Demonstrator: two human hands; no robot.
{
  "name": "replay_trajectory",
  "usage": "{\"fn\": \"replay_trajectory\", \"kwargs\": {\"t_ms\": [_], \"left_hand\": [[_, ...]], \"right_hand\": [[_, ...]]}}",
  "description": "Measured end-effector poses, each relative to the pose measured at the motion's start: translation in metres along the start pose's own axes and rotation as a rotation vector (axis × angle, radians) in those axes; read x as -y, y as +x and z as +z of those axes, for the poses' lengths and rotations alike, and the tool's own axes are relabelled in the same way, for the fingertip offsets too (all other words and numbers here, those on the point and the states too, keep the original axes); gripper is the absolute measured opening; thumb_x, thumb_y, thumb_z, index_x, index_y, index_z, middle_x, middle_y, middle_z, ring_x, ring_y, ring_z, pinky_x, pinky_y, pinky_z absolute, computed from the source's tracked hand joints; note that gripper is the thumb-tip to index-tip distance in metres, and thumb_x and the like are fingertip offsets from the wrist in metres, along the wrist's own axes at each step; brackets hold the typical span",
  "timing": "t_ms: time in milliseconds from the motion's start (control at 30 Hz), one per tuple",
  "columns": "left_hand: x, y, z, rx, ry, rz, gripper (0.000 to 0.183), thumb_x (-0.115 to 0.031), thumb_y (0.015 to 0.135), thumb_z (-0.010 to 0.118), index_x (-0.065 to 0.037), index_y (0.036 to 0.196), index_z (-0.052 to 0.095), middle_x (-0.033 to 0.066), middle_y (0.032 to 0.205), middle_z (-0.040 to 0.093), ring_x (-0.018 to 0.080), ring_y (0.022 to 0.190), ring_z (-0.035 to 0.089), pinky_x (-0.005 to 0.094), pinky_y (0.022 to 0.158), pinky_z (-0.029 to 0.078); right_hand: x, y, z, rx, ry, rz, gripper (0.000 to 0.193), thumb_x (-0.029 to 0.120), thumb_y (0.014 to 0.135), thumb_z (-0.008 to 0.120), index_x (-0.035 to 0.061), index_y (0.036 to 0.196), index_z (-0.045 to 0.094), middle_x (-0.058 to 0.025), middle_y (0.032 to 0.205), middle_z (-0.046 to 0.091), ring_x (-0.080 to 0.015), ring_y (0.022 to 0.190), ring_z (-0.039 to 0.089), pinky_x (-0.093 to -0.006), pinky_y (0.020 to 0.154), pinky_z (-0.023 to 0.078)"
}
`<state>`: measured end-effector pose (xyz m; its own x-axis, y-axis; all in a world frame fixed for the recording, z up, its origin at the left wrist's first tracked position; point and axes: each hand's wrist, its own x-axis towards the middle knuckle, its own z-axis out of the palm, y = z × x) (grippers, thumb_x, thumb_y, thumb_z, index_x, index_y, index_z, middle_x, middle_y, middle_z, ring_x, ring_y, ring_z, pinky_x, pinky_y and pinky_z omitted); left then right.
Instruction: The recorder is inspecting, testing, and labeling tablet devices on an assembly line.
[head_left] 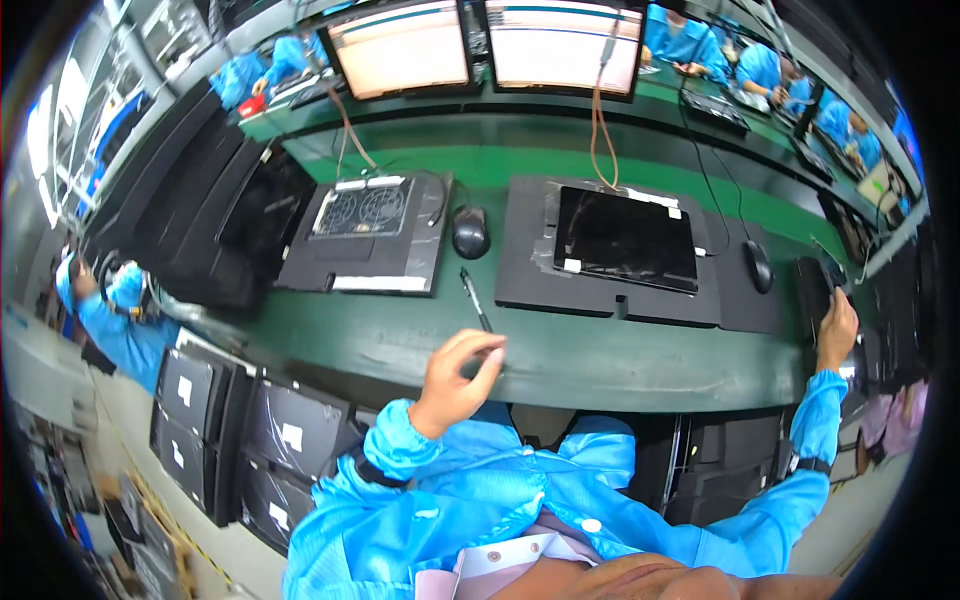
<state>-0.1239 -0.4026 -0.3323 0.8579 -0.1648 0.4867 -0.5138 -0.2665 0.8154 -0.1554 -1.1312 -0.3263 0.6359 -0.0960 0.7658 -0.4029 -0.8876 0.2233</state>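
My left hand (460, 378) is over the front of the green bench, fingers curved with a gap between thumb and fingertips, and nothing in it. Just beyond its fingertips lies a pen (473, 296). At the right end of the bench, my right hand (838, 332) closes on the edge of a dark flat panel (816, 292), whose exact kind is hard to make out. Between my hands, a black tablet (627, 238) rests on a grey foam pad (530, 270), with a cable attached at its right side.
Another foam pad (385, 262) carries a transparent patterned sheet (360, 208). Two mice, one black mouse (470, 232) and another mouse (760, 266), sit on the bench. Two monitors (565, 48) stand behind. Stacked black trays (295, 430) are at lower left. Other people in blue work beyond.
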Motion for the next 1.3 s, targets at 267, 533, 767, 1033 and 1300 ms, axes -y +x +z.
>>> {"fn": "replay_trajectory", "kwargs": {"t_ms": [267,533,767,1033,1300], "left_hand": [[-0.02,0.046,0.013,0.457,-1.31,-0.522,0.098,-0.076,0.095,0.039,0.001,0.154,0.03,0.0201,0.145,0.05,0.0291,0.126,0.058,0.0454,0.107,0.046],[0.002,-0.037,-0.088,-0.335,-1.327,-0.612,0.034,-0.012,0.096,0.059,0.003,0.126,0.062,0.0176,0.124,0.068,0.0304,0.114,0.066,0.0452,0.102,0.051],[0.014,-0.077,-0.137,-0.609,-1.439,-0.532,0.036,-0.015,0.097,0.06,0.003,0.128,0.06,0.0172,0.128,0.066,0.0326,0.119,0.062,0.046,0.108,0.047],[0.038,-0.06,-0.146,-0.689,-1.404,-0.391,0.035,-0.014,0.098,0.059,0.001,0.129,0.06,0.015,0.13,0.065,0.0305,0.122,0.061,0.046,0.109,0.046],[0.042,-0.051,-0.139,-0.724,-1.312,-0.418,0.032,-0.014,0.099,0.058,-0.002,0.129,0.061,0.0126,0.128,0.066,0.0278,0.122,0.061,0.0445,0.108,0.046]], "right_hand": [[0.239,0.062,-0.199,-0.33,0.557,-0.74,0.036,-0.006,0.089,0.061,0.0029,0.125,0.063,-0.016,0.118,0.072,-0.0319,0.112,0.069,-0.0459,0.095,0.051],[0.529,0.078,-0.205,-0.228,1.29,-0.756,0.038,0.003,0.084,0.07,0.0057,0.122,0.065,-0.0125,0.118,0.068,-0.0326,0.111,0.065,-0.0434,0.092,0.052],[0.676,0.112,-0.09,0.203,0.982,-0.888,0.028,0.01,0.09,0.065,0.0105,0.117,0.069,-0.0141,0.129,0.061,-0.0312,0.137,0.045,-0.0553,0.115,0.031],[0.625,0.077,-0.249,0.759,1.782,-0.684,0.017,0.014,0.098,0.062,0.0011,0.109,0.062,-0.0159,0.093,0.067,-0.0308,0.086,0.067,-0.038,0.078,0.052],[0.626,0.054,-0.257,0.769,1.752,-0.635,0.017,0.016,0.098,0.062,-0.0002,0.104,0.065,-0.0159,0.088,0.069,-0.0289,0.08,0.068,-0.0381,0.072,0.052]]}}
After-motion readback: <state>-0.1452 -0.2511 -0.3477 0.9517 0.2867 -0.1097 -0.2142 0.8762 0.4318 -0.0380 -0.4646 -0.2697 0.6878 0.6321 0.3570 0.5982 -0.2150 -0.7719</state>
